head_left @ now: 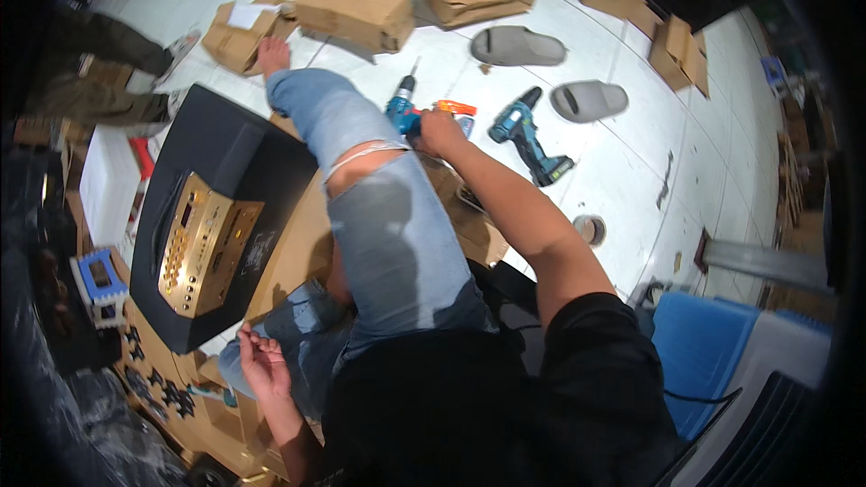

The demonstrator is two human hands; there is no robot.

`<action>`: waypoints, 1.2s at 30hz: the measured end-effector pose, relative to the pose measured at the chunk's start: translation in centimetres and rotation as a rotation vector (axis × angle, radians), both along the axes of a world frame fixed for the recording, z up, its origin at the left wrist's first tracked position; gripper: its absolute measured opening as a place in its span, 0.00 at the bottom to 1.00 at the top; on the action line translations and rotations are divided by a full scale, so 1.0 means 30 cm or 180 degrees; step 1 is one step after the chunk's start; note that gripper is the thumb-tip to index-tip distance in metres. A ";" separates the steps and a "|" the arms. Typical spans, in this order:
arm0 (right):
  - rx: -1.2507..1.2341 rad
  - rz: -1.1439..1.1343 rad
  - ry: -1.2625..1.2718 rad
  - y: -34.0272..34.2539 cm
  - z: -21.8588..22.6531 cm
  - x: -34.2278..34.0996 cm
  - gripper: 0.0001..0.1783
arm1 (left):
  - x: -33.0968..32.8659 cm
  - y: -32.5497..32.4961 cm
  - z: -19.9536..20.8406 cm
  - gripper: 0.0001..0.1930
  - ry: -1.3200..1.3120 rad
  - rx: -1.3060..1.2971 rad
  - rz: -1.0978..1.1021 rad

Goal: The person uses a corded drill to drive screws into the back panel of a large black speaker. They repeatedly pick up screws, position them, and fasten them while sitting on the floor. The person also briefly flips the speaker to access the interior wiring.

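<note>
Out past my right knee, my right hand (440, 133) is closed round the handle of a teal and black power drill (400, 105), whose thin bit points away from me. My left hand (262, 368) is palm up beside my left thigh, its fingers curled and the fingertips pinched. Whatever may be between them is too small to make out. Just beyond it a black speaker cabinet (216, 140) lies tilted on cardboard, its gold control panel (203, 248) facing up. A second teal cordless drill (528, 135) lies on the floor to the right of my right hand.
An orange object (456, 107) lies by my right hand. Grey slippers (516, 46), a tape roll (590, 231) and several cardboard boxes (354, 11) are on the white tiles. Black knob-like parts (171, 394) lie at lower left. Another person's legs (108, 45) stand at upper left.
</note>
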State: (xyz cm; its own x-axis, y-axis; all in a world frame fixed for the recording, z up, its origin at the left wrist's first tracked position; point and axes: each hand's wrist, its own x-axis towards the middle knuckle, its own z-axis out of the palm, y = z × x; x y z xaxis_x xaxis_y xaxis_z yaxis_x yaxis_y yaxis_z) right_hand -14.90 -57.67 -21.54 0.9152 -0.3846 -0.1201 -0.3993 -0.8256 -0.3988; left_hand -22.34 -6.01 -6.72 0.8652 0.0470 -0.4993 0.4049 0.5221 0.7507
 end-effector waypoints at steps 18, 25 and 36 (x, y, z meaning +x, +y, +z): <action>0.0387 0.0062 -0.0813 -0.198 0.321 -0.040 0.36 | 0.015 0.035 -0.147 0.10 0.0161 -0.0413 0.0421; 0.1650 -0.0886 -0.2380 0.067 0.704 -0.198 0.14 | 0.318 -0.129 -0.105 0.07 -0.1374 0.1581 0.0014; 0.5132 -0.0624 -0.1767 0.634 0.639 -0.159 0.33 | 0.770 -0.198 -0.050 0.04 -0.4543 0.4540 -0.0200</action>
State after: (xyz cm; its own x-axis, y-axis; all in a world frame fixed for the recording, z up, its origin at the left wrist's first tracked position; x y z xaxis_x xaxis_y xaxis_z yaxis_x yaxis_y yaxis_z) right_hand -19.69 -38.65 -2.36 0.9355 -0.3054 -0.1777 0.0249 0.5587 -0.8290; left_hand 0.76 -11.95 -8.21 0.5458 -0.3280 0.7710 -0.7469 -0.6076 0.2702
